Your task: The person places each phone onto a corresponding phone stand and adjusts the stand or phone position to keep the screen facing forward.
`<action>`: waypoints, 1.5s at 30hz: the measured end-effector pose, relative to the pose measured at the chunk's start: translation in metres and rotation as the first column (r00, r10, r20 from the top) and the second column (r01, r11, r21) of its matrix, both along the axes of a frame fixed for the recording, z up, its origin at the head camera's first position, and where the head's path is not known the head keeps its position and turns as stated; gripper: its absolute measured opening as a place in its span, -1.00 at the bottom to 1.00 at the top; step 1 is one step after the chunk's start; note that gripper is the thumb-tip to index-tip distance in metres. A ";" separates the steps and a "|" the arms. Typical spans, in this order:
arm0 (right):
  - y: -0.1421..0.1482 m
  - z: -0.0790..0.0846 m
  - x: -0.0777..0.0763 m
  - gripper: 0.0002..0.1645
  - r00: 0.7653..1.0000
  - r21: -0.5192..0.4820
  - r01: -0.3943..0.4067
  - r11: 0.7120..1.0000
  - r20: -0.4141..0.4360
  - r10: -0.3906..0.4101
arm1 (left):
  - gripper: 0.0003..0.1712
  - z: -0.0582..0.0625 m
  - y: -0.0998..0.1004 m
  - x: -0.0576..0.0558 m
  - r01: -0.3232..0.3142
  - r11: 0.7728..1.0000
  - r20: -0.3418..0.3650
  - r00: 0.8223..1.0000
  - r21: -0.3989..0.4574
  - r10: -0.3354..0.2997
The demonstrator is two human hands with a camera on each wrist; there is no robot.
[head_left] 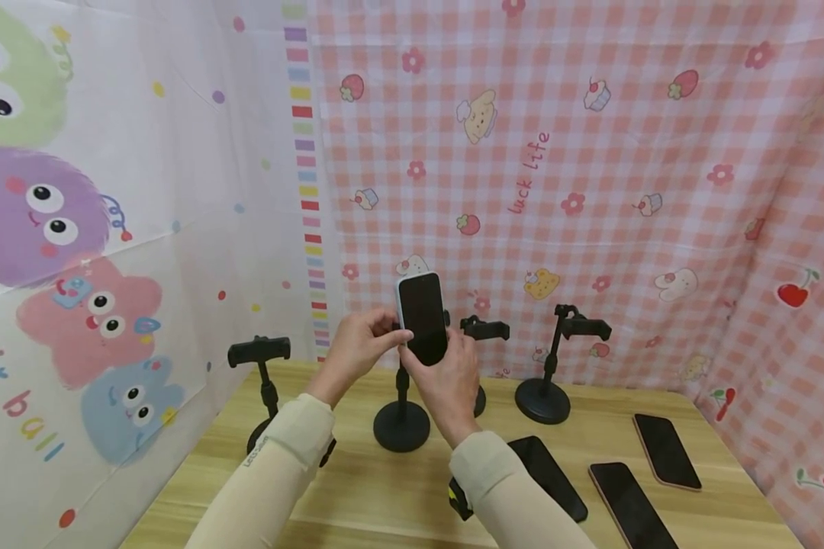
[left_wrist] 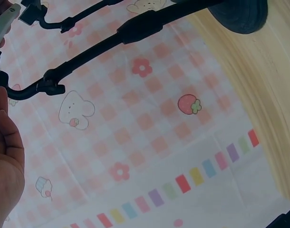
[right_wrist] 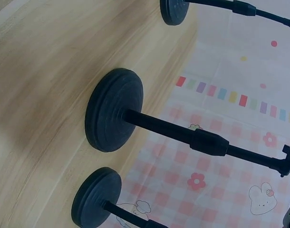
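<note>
Holding glossy, round-cornered phone [head_left: 424, 316] near disc-based stand [head_left: 401, 428].

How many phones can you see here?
4 phones: one between left hand and right hand; on the table, one partly behind the right sleeve, one beside that, one farther back. More may be hidden.

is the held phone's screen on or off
Looks off: the phone at the left hand and right hand shows a plain black screen, with nothing lit on it.

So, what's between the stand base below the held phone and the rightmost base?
Another stand's base, partly hidden by the right hand; head view shows it.
</note>
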State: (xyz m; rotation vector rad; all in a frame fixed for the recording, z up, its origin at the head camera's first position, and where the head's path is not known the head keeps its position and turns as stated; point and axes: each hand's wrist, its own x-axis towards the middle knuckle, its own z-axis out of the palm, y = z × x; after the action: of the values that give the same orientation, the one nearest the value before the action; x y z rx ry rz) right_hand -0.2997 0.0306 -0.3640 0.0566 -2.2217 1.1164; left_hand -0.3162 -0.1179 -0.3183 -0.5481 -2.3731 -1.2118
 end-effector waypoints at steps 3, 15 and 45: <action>0.000 -0.001 -0.001 -0.08 1.000 0.003 0.005 1.000 -0.005 -0.005 | -0.74 0.000 0.001 0.000 -0.016 1.000 -0.011 1.000 0.002 0.016; 0.007 -0.003 0.000 -0.04 0.998 -0.033 0.059 0.998 -0.005 -0.059 | -0.76 -0.005 0.018 0.002 -0.019 0.996 -0.047 0.999 0.087 0.023; -0.010 0.000 -0.002 0.02 0.997 0.034 0.070 0.997 0.013 -0.071 | -0.65 -0.013 0.019 0.004 -0.086 0.974 -0.078 0.991 0.208 0.104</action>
State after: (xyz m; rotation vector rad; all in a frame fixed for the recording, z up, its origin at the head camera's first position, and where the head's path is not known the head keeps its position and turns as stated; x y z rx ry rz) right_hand -0.3013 0.0206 -0.3641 -0.0153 -2.2372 1.0446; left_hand -0.3123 -0.0991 -0.3314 -0.4073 -2.1438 -1.3396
